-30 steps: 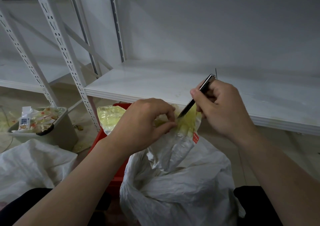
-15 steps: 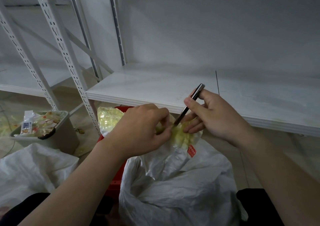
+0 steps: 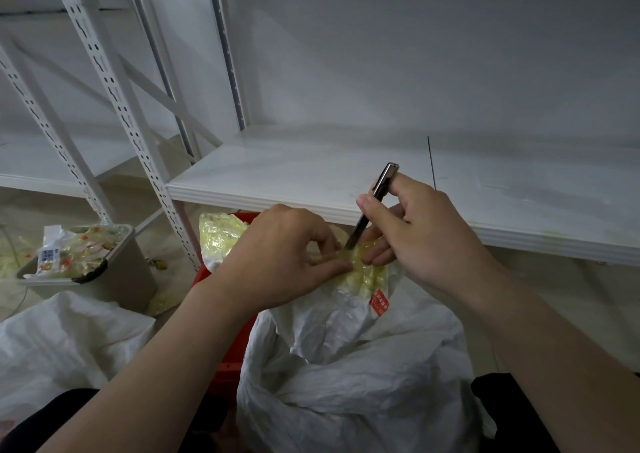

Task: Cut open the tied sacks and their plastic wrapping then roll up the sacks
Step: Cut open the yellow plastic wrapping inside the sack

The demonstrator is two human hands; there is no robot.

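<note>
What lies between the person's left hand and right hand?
Head view: the tip of the knife and the yellow plastic wrapping bunched atop the white sack.

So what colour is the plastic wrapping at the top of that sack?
The plastic wrapping is translucent yellow; the head view shows it.

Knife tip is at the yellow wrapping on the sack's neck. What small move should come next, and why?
Probably draw the knife through the yellow wrapping, away from the left hand. The right hand grips the knife with its tip on the wrapping, the left hand pinches the wrapping beside it, and the sack neck looks bound shut.
</note>
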